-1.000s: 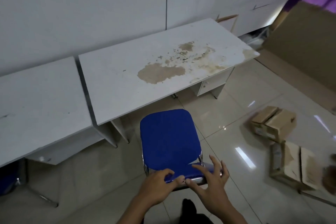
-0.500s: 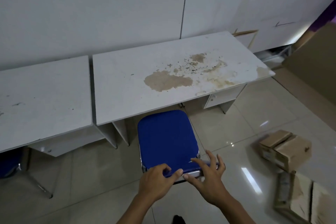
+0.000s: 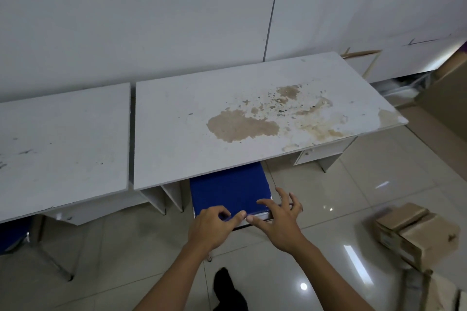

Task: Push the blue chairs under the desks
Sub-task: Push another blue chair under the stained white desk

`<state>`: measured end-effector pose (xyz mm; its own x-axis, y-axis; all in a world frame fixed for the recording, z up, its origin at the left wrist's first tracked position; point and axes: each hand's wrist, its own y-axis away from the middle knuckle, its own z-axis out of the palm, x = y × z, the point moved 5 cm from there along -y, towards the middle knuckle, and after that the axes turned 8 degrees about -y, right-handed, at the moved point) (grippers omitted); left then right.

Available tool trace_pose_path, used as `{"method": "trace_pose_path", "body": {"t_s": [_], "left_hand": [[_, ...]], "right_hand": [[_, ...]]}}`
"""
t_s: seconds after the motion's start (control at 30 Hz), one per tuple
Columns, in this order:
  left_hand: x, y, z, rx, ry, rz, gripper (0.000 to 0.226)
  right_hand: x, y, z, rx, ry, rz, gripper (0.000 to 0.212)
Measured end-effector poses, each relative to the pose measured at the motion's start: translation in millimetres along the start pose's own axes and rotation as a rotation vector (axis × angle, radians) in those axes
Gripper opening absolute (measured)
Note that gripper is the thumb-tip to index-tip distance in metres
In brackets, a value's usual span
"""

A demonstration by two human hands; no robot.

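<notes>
Desk (image 3: 177, 134) overhang hides the far part of the blue chair (image 3: 228, 190), and its legs are mostly out of sight. Left hand (image 3: 214, 226) lies curled on the seat's near edge, perhaps hooking it, while the right hand (image 3: 279, 219) rests beside it with fingers spread flat, clasping nothing, thumbs nearly touching.

One view only, head-worn and wide-angle. The scene is being looked at from standing height, forward and steeply down, facing the white wall (image 3: 141, 17). Two desks are being framed across the middle: stained desk (image 3: 252, 118) centre-right, second desk (image 3: 63, 141) cut at the left edge. Both forearms are being seen entering from the bottom edge, closest to the lens. Tiled floor (image 3: 328, 209) is filling the lower right. Straight edges are being bowed towards the borders.
</notes>
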<state>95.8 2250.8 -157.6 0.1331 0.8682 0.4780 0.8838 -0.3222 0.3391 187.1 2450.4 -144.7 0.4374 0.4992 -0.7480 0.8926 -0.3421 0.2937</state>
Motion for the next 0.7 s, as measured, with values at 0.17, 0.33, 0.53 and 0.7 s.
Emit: {"method": "trace_pose_path", "body": {"t_s": [0.17, 0.33, 0.53, 0.7], "left_hand": [[1.0, -35.9, -13.5, 0.051, -0.007, 0.012, 0.083], [0.6, -75.5, -26.5, 0.102, -0.022, 0.04, 0.083], [0.4, -115.9, -39.8, 0.221, -0.03, 0.086, 0.073], [5.0, -136.0, -44.9, 0.306, -0.011, 0.124, 0.068]], "right_hand": [[-10.5, -38.2, -2.2, 0.01, -0.013, -0.017, 0.067], [-21.6, -78.7, -3.3, 0.015, -0.017, -0.016, 0.066], [-31.7, -121.2, -5.0, 0.017, -0.005, -0.01, 0.065], [-33.7, -148.8, -10.5, 0.028, 0.066, -0.03, 0.067]]}}
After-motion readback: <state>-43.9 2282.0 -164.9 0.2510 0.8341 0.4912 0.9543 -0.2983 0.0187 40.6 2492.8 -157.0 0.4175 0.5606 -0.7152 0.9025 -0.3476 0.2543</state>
